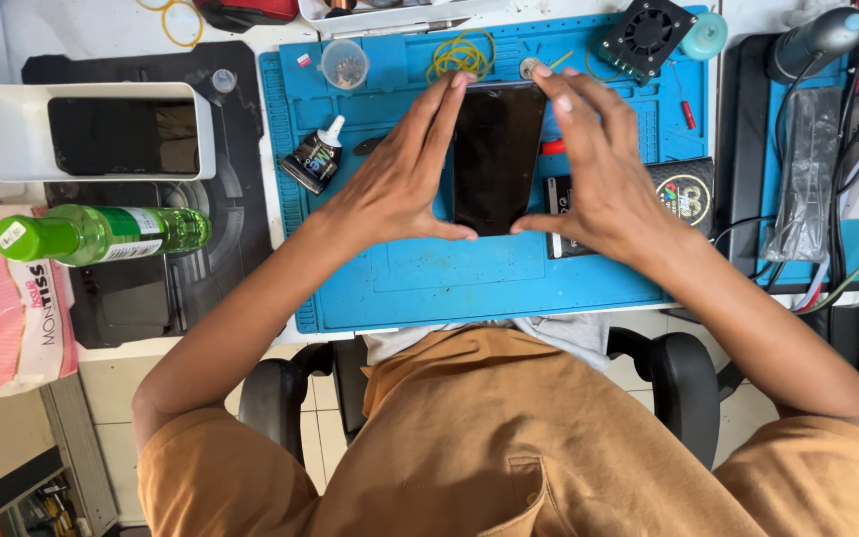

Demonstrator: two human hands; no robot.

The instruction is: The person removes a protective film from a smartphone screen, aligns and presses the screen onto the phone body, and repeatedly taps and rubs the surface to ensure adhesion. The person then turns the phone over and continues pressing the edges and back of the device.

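Blue rubber covers the tabletop here: the work mat [469, 278], and on it lies the black phone [496, 157], its long axis running away from you, slightly tilted. Your left hand [402, 179] presses along the phone's left edge, fingers stretched flat to its far corner and thumb hooked under the near corner. Your right hand [599, 169] mirrors it on the phone's right edge. Both hands are spread open and clamp the phone between them, neither nearer than the other. Left of the phone stands a small black glue bottle [316, 156]; beyond the phone lie yellow rubber bands [461, 52]; far left of the phone lies a green bottle [101, 235].
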